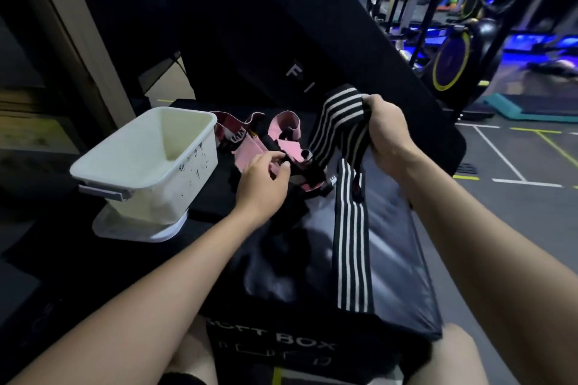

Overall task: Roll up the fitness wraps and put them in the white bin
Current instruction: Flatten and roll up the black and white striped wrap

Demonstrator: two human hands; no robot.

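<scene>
A long black wrap with white stripes (352,228) trails down the dark padded box top (394,247). My right hand (386,131) grips its upper end and lifts it, so the wrap folds over above the box. A tangle of pink and black wraps (286,137) lies at the back of the box. My left hand (264,181) pinches a black end in that tangle between thumb and fingers. The white bin (147,162) stands to the left, open on top, and nothing shows inside it.
The bin sits on a white lid (137,233) on a dark surface. A tall black pad (281,40) leans behind the box. Gym machines (453,56) and a floor with painted lines (506,159) lie to the right. My knees are at the box's near edge.
</scene>
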